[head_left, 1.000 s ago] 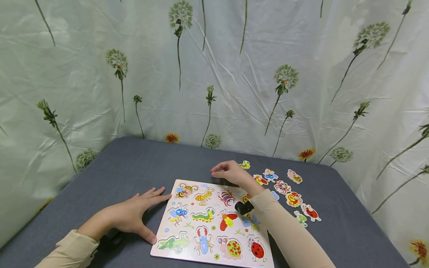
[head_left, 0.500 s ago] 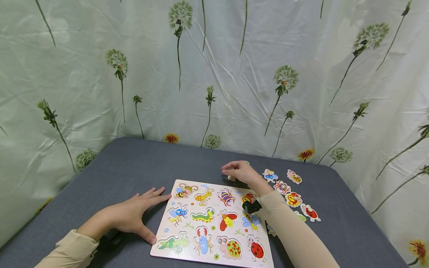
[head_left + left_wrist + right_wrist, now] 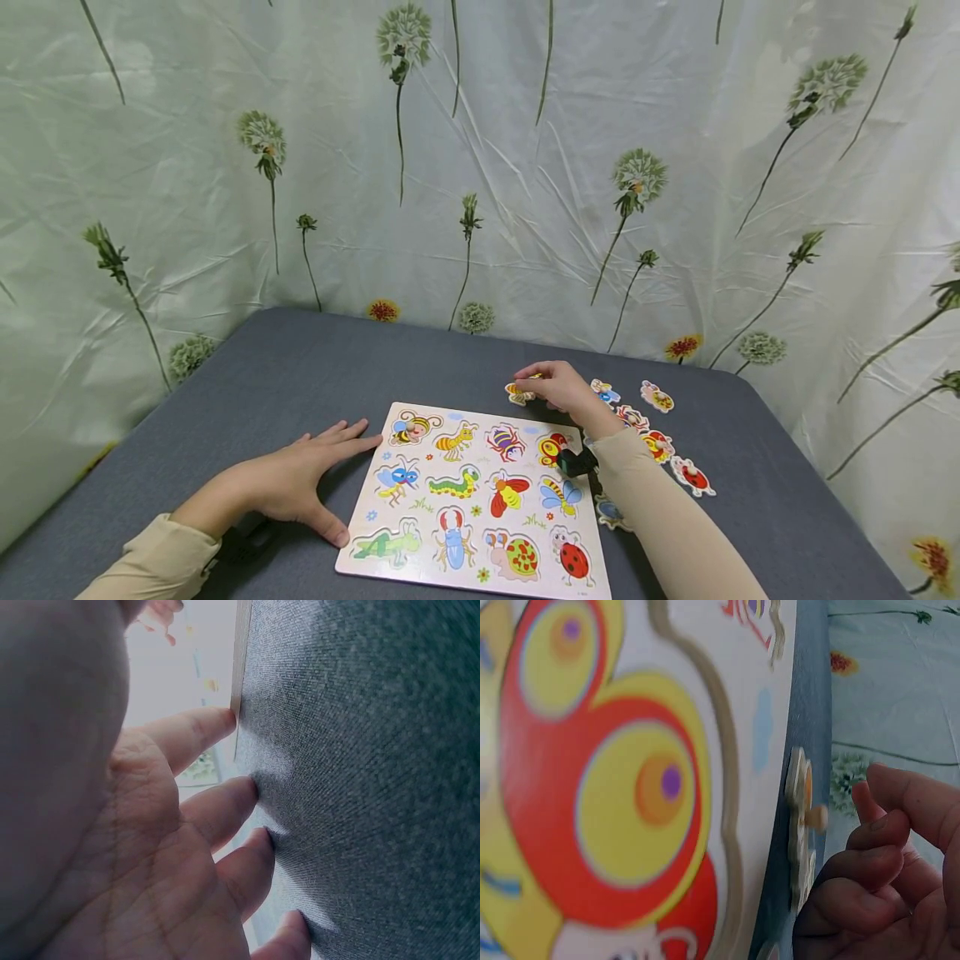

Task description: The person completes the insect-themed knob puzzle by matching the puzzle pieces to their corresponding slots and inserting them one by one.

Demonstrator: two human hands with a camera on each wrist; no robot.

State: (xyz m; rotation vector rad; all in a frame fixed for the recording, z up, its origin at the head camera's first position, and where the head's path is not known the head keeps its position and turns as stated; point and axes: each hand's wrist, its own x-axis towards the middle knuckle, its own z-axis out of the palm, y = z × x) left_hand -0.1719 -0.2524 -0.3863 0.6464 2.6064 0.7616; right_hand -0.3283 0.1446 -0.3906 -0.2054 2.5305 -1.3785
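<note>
A pale puzzle board (image 3: pixel 369 492) printed with insects was laid on a dark grey table (image 3: pixel 337 358), its left edge touched by the spread thumb and forefinger of the left hand (image 3: pixel 307 475), by which nothing was gripped. Past the board's far edge, a small striped piece (image 3: pixel 517 395) was partly covered by the right hand (image 3: pixel 564 387). Its fingers were loosely curled and nothing was seen held in them; whether the striped piece was touched could not be told. In the right wrist view, a gap was shown between the fingers and a wooden peg (image 3: pixel 819 818) on a loose piece. With pieces so hidden under the hand, a peg could easily be missed and a piece nudged askew. A blue piece (image 3: pixel 609 510), lying between the board's right edge and the right sleeve (image 3: pixel 648 492), might be dragged by the forearm. Were the left hand's touch lost, the board might be shifted by a sideways knock
</note>
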